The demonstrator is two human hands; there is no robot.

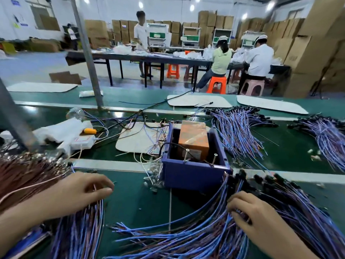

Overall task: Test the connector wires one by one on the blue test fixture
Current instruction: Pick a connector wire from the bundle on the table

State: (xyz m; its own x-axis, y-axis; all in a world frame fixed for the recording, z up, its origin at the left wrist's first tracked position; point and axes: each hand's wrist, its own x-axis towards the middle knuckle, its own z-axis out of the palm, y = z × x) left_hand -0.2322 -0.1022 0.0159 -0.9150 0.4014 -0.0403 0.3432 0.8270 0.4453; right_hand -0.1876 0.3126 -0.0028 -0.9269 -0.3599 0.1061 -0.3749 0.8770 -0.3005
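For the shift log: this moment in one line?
left hand grips left wire bundle | right hand pinches right wire pile | blue test fixture untouched

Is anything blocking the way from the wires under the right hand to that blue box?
Nothing visible does. The right hand curls its fingers into the wire pile, whose black connector ends lie against the blue test fixture at its front right corner. The fixture's open top, with two metal pins, is uncovered.

Left hand (74, 191) and right hand (255, 217) were bare. Left forearm (22, 221) and right forearm (291, 245) were bare to the frame edge.
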